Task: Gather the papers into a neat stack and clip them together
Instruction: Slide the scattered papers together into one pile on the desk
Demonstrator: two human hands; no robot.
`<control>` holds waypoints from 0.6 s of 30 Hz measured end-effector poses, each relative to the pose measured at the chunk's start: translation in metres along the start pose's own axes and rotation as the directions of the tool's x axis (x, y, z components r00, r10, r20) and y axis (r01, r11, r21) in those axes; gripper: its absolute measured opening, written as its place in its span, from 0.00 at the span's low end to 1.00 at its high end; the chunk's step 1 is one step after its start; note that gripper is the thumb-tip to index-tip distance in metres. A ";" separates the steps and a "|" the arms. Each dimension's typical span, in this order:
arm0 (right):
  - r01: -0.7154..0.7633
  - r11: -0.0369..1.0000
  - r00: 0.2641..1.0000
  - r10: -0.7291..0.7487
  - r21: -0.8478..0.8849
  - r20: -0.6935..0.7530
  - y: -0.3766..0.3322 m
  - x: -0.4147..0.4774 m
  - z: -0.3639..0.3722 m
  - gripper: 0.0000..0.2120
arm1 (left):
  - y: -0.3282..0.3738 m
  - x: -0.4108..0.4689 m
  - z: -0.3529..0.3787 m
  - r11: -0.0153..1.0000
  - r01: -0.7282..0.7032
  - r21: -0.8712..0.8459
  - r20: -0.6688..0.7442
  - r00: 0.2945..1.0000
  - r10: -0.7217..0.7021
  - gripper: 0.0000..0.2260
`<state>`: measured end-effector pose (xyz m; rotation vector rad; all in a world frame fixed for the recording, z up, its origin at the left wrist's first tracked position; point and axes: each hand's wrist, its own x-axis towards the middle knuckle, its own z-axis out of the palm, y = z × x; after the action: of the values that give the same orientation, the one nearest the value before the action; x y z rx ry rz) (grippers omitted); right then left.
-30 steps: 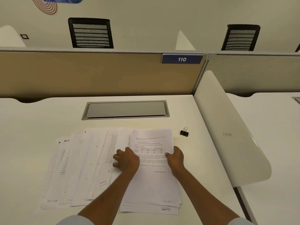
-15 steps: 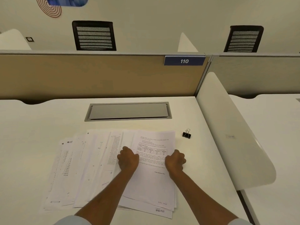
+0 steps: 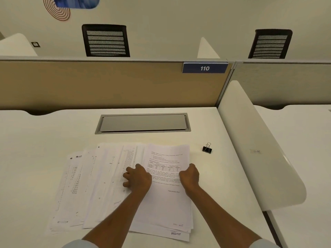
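On a white desk (image 3: 44, 140), directly in front of the person, the papers (image 3: 166, 203) are lying in a loose fan, with printed sheets spreading out to the left and a squarer pile building up on the right under a page bearing a small table. Both hands are working at that right-hand pile. The left hand (image 3: 138, 178) is sitting at the pile's left edge with its fingers curled over the fanned sheets; whether it is pinching an edge is not clear. The right hand (image 3: 189, 176) is curling around the pile's right edge, gripping it. A second ago both hands were lying flatter on the pages with fingers spread; now they are bunching into loose fists on either side, as if squeezing the sheets between them. This suggests the gathering is under way but far from finished, since most of the fan is not yet squared. A black binder clip (image 3: 207, 149) is waiting untouched on the desk, beyond the papers to the right.
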<state>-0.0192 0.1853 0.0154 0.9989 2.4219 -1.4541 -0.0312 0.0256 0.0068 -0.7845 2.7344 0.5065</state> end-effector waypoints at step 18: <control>-0.073 0.982 0.996 0.064 0.173 0.055 -0.002 -0.004 -0.004 0.15 | -0.008 0.008 -0.009 0.985 -0.013 -0.170 -0.065 0.998 0.002 0.26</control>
<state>-0.0166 0.1861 0.0201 1.0565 2.2341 -1.6698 -0.0341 0.0117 0.0104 -0.8445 2.7816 0.7377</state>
